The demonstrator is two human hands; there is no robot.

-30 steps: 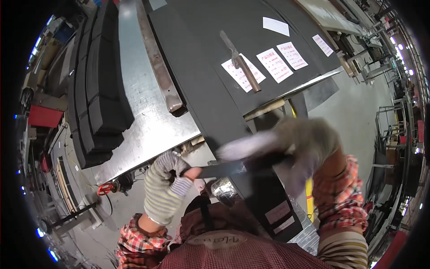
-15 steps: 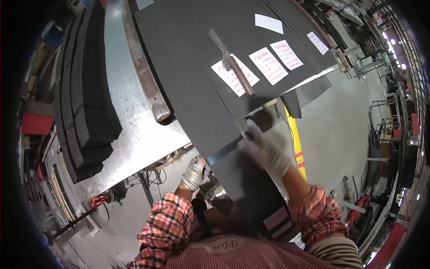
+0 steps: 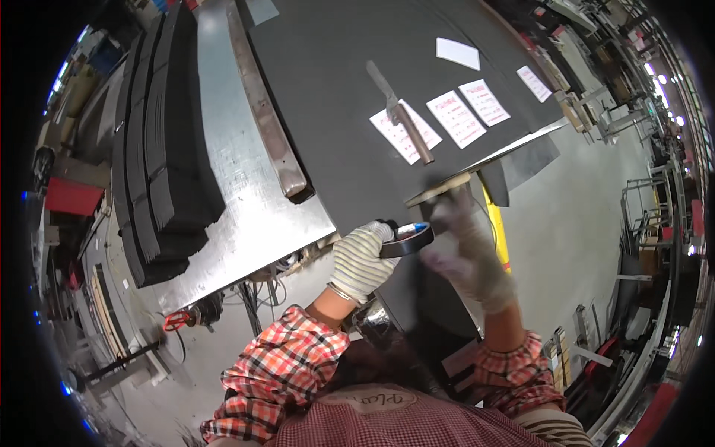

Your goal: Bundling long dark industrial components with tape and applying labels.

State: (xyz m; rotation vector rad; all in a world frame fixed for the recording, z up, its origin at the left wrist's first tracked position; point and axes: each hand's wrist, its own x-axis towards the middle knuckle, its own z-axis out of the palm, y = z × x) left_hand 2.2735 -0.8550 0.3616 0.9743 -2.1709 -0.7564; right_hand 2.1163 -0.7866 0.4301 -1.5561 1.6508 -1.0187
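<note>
My left hand (image 3: 365,261), in a striped pale work glove, is closed on a black roll of tape (image 3: 410,243) with a bit of blue showing at its rim. The roll is held above the near edge of a large dark grey sheet (image 3: 328,97). Close to the roll's right side is my right hand (image 3: 473,257), also gloved; motion smears its fingers, so their hold cannot be made out. Beyond the hands, a knife-like tool (image 3: 410,123) with a brown tubular handle lies across a printed paper slip (image 3: 395,141).
More paper slips (image 3: 456,119) lie on the sheet. On the left, a metal bar (image 3: 272,119) rests along the steel tabletop (image 3: 257,223), beside stacked dark strips (image 3: 171,164). A yellow post (image 3: 497,223) stands right of the table. Cables (image 3: 257,298) hang below its near edge.
My left hand has risen and moved right from the sheet's near edge, and the tape roll now shows in it. My right hand has shifted slightly right. The view has shifted too.
</note>
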